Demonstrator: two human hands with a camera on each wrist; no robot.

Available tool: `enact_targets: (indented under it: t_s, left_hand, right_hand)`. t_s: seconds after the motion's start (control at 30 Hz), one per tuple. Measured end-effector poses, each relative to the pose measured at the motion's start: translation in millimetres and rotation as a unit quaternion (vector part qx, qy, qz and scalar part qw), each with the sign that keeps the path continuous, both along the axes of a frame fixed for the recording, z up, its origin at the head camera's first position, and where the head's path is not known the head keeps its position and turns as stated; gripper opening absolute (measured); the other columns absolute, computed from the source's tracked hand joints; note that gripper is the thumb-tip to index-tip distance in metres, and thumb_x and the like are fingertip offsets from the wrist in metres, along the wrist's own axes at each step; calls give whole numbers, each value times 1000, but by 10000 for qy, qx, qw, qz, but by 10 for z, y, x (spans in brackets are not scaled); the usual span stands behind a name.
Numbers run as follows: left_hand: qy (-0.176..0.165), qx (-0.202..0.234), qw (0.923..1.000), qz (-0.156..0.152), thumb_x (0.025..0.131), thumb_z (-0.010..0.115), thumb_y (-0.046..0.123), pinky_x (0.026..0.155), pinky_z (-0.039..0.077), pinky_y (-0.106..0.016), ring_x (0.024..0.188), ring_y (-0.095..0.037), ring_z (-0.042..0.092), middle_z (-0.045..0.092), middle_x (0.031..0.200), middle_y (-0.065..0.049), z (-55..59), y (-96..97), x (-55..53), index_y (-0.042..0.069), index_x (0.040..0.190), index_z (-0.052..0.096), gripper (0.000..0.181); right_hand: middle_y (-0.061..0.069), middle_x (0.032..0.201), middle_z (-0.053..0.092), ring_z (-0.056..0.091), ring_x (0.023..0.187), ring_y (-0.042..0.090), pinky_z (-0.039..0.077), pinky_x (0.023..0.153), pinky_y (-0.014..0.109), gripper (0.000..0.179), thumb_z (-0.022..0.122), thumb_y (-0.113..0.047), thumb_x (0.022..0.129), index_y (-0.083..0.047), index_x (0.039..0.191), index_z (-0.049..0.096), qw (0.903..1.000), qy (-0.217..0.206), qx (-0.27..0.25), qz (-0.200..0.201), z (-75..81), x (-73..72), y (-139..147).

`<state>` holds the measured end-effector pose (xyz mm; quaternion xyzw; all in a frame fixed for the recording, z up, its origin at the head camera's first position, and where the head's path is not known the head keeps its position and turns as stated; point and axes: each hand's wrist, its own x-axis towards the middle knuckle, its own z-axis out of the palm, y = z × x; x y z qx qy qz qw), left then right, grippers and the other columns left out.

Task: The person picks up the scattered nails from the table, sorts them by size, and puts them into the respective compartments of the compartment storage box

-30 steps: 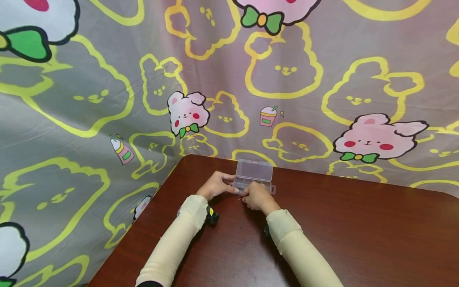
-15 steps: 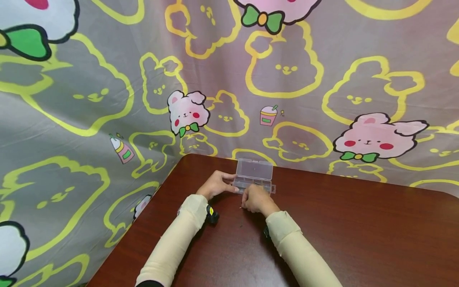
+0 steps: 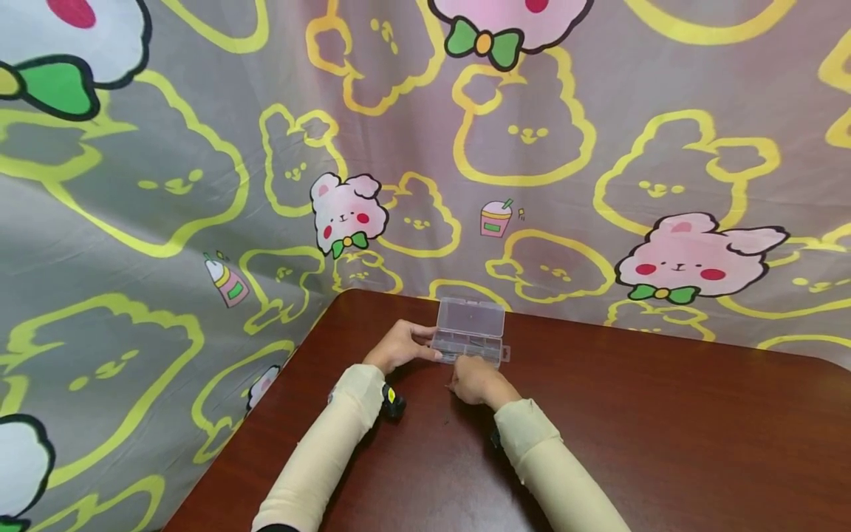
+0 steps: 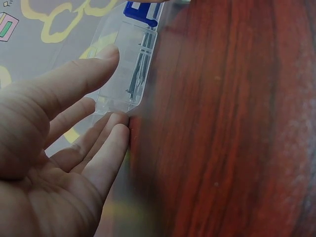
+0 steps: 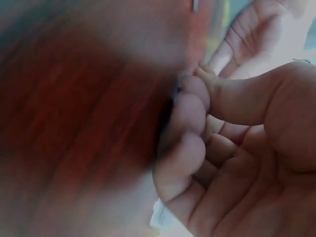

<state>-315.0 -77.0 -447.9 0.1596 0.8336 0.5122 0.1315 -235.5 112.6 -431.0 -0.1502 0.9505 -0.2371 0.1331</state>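
Observation:
A clear plastic storage box [image 3: 501,352] lies with its lid raised near the back of the table. Slim metal pieces [image 4: 140,66] show in its compartments. At the box's left end, my left hand [image 3: 401,346] holds it between thumb and fingers. My right hand [image 3: 475,380] is just in front of the box, with curled fingers and thumb tip against index finger [image 5: 195,91]. It seems to pinch a tiny thin piece [image 3: 449,387], mostly hidden by the fingertips. In the left wrist view, a blue part [image 4: 140,12] shows at the box near the upper edge.
A tiny dark speck [image 3: 447,423] lies on the brown wooden table [image 3: 665,428] nearer to me. A curtain with cartoon prints [image 3: 565,207] hangs along the back and left table edges. A black device [image 3: 392,403] is strapped to my left wrist.
My right hand has drawn back from over the box toward me, uncovering more of the compartments. The left hand and the box stay in place.

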Motion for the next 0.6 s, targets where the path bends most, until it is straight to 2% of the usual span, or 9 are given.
enact_targets:
  t_s: [0.1,0.23,0.4,0.6]
  left_hand:
    - [-44,58,10000,39,75,91,10,83,54,-32,108,-22,66,67,127,-11,-17,0,8,3,130,67,61]
    - [-52,115,9999,94,74,91,10,83,54,-32,107,-23,66,68,125,-12,-23,4,14,2,130,67,61]
    - [-68,116,9999,89,74,91,9,82,53,-30,105,-21,67,68,124,-12,-21,12,15,2,129,67,60]
    - [-53,109,9999,70,74,91,8,80,53,-29,102,-19,67,70,121,-11,-9,21,9,2,129,68,60]
  right_hand:
    - [1,61,60,53,53,14,43,51,28,28,61,0,95,-6,67,63,9969,-155,-754,-145,17,13,56]
    - [5,61,62,57,52,15,47,49,28,28,58,8,93,0,67,63,9846,-223,-1685,-419,52,13,133]
    - [7,65,64,62,56,16,53,53,30,22,61,9,89,1,70,66,9706,-162,-2316,-630,55,4,191]
    - [10,69,68,66,60,19,57,58,34,16,63,10,87,3,75,70,9504,-437,-2972,-803,69,-14,249]
